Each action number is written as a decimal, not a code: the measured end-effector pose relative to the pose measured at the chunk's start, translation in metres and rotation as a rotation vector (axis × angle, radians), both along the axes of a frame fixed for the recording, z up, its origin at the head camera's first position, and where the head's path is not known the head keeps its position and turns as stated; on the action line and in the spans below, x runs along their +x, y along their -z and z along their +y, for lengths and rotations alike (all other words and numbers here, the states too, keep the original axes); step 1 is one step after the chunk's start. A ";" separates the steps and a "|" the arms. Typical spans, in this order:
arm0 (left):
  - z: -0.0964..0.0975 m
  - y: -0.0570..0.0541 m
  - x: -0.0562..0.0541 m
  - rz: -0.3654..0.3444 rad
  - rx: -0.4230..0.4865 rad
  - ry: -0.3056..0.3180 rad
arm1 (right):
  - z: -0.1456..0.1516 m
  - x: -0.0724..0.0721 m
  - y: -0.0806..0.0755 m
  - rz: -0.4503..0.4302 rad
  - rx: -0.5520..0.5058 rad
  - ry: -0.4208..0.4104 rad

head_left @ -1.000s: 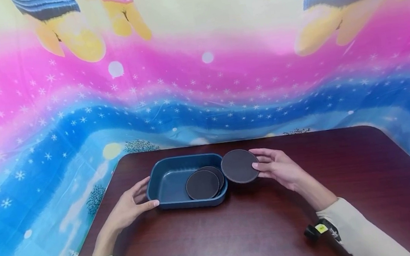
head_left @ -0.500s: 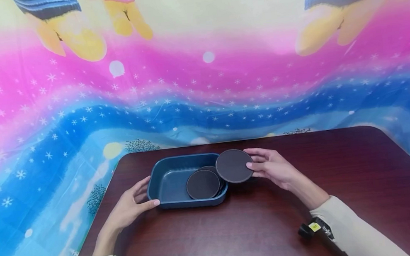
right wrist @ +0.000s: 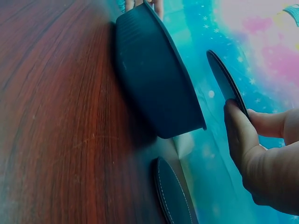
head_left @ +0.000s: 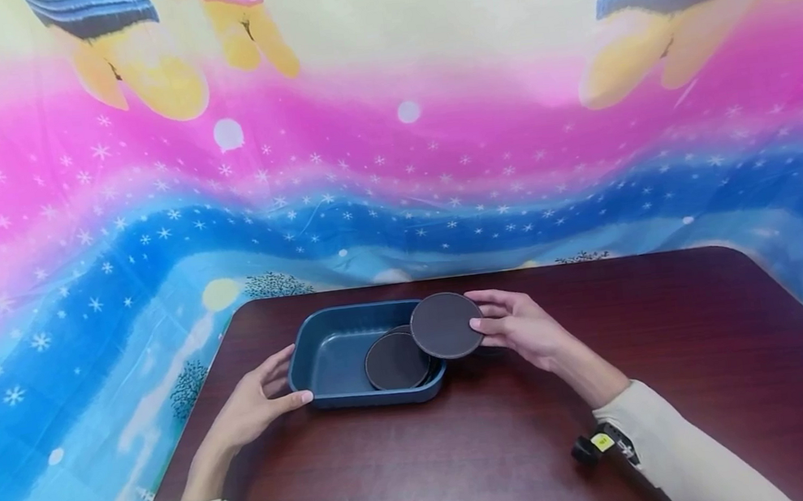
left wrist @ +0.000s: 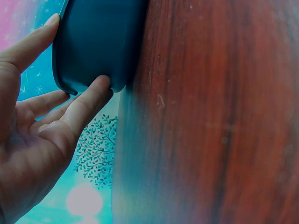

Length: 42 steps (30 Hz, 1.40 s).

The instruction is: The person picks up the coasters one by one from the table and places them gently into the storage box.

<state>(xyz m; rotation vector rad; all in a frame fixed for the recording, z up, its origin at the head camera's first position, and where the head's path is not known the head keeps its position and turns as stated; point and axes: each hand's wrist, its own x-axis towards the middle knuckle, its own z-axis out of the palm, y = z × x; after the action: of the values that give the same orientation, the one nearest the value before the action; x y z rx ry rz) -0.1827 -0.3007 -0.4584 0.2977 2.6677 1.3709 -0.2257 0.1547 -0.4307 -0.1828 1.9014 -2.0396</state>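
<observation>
A blue-green rectangular tray (head_left: pixel 344 401) with raised walls stands on the table. Two round dark brown leather coasters (head_left: pixel 395 363) overlap inside its right half. My left hand (head_left: pixel 249 409) touches the tray's left end, thumb at the front corner and fingers fairly straight along the side; in the left wrist view the fingertips (left wrist: pixel 103 80) rest against the outer wall. My right hand (head_left: pixel 520 326) pinches another coaster (head_left: pixel 446 326) by its right edge, above the tray's right rim. In the right wrist view this coaster is apart from the tray, seen nearly edge-on.
Another stitched coaster (right wrist: pixel 173 196) lies by the tray's right end in the right wrist view; the head view mostly hides it. The dark red-brown table (head_left: pixel 396 480) backs onto a colourful printed cloth (head_left: pixel 392 162).
My right hand has moved left with its coaster, from beside the tray to over its right rim. My left hand and the tray have stayed in place.
</observation>
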 end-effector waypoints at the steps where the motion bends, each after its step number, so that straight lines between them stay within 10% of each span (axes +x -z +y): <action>1: 0.000 0.000 0.000 0.001 -0.001 0.000 | -0.001 0.000 0.000 0.000 0.001 -0.001; 42: -0.001 0.000 0.000 -0.002 0.016 0.004 | -0.053 -0.012 -0.004 0.018 0.070 -0.039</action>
<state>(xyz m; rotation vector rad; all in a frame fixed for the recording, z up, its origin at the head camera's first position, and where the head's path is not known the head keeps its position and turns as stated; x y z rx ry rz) -0.1831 -0.3015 -0.4582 0.3036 2.6543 1.3917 -0.2378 0.1018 -0.4269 -0.2196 1.9616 -1.9492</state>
